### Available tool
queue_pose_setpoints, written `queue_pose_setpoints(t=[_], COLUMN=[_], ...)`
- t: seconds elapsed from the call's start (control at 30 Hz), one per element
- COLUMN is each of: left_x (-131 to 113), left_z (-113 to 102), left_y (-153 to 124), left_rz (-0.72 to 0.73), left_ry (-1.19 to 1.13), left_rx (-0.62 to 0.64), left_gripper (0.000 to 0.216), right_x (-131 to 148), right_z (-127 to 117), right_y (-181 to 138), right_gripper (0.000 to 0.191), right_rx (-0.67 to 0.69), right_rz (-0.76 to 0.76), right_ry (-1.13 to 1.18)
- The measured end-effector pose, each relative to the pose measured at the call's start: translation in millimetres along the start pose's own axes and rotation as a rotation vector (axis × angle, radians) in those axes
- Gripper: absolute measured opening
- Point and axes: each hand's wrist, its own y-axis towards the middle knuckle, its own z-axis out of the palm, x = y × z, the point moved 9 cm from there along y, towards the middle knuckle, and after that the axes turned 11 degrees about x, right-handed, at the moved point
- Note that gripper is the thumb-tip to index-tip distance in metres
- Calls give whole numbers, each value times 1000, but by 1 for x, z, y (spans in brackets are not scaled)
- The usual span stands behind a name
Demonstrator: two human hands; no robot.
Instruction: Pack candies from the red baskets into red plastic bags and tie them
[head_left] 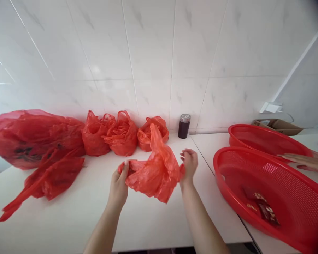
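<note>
A thin red plastic bag [156, 173] hangs crumpled in the air over the white table, between my two hands. My left hand [119, 183] is closed on its left end, thumb on top. At the opposite side, my right hand [188, 165] has its fingers curled, with a bit of the bag caught near the thumb and palm. Whether anything is inside the bag cannot be seen. Behind it stand three filled red plastic bags [122, 135] with their handles up, lined along the wall.
A large stuffed red bag [34, 135] and a flatter red bag [55, 178] lie at left. A dark tumbler [184, 126] stands by the wall. At right are two red plastic baskets [219, 176], the nearer holding some packets [266, 208], another person's hand [304, 160], and a cardboard box [283, 126].
</note>
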Motion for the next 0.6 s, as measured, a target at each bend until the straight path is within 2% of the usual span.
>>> queue_pose_setpoints(t=[0.03,0.1,0.2,0.27,0.37,0.43,0.5,0.53,0.6], left_x=[14,30,28,17,-2,-10,-11,-9,1], left_z=[-3,-11,-22,-21,-1,18,26,24,17], left_y=[-12,-31,-49,-57,-67,-72,-78,-80,-83], left_rz=[-48,-101,-112,-97,-57,-32,-42,-59,-107], left_ry=[27,97,222,289,309,257,159,87,-85], left_rx=[-4,-20,-73,-96,-21,68,94,78,35], left_gripper=[50,48,48,47,46,44,42,41,38], right_x=[10,41,99,134,165,157,130,109,60], right_z=[-17,-41,-54,-44,6,38,57,62,63], right_y=[-8,-22,-44,-63,-109,-140,-153,-155,-158], right_gripper=[18,12,7,14,20,17,18,20,23], right_rx=[-20,26,224,399,828,1028,1098,1134,1280], right_rz=[-35,-153,-293,-341,-496,-622,-645,-588,-372], right_ry=[1,15,88,99,-110,-330,-519,-609,-805])
